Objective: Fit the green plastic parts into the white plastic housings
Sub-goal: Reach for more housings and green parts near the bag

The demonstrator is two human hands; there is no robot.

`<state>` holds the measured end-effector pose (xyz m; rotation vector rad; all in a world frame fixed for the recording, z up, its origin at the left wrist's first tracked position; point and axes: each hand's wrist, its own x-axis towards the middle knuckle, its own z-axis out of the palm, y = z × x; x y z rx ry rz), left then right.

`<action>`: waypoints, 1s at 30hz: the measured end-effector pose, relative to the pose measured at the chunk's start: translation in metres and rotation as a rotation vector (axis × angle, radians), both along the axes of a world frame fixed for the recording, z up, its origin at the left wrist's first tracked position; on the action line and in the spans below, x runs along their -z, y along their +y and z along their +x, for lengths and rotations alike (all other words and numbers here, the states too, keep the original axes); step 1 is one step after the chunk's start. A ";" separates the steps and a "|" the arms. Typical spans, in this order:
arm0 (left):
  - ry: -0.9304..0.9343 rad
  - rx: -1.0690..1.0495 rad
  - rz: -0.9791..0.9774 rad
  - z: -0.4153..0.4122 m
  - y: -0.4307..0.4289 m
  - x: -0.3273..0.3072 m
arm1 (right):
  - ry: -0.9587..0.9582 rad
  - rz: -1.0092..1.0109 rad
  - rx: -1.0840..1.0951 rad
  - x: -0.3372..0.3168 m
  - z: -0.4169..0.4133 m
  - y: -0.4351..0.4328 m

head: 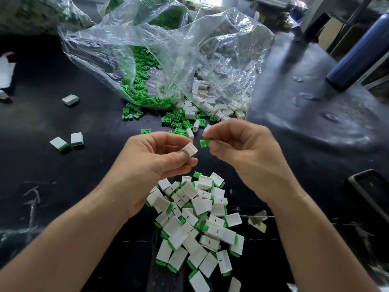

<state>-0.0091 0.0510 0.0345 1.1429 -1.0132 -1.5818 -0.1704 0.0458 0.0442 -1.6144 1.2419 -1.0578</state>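
White rectangular plastic housing pinched in left hand, green plastic part in right hand; if misaligned, jamming is risked.

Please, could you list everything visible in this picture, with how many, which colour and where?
table: one, black, under everything
plastic bag: at least one, clear, far middle, mouth open toward the person
loose green parts: many, green, spilling from the bag mouth
loose white housings: many, white, in and before the bag, right of the green parts
finished pieces: many, white with green ends, heaped between the forearms
stray finished pieces: three, white and green, apart at the left
bottle: one, dark blue, far right
held white housing: one, white, above the heap
held green part: one, green, just right of that housing, not yet in it
left hand: pinches the held white housing
right hand: pinches the held green part
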 end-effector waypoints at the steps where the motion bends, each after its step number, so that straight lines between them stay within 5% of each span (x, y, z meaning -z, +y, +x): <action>1: -0.001 0.001 -0.003 0.000 0.000 0.000 | 0.000 -0.006 -0.003 0.000 0.001 0.001; 30: -0.167 0.069 -0.157 -0.004 0.006 0.000 | 0.134 -0.018 -0.040 0.001 0.003 0.003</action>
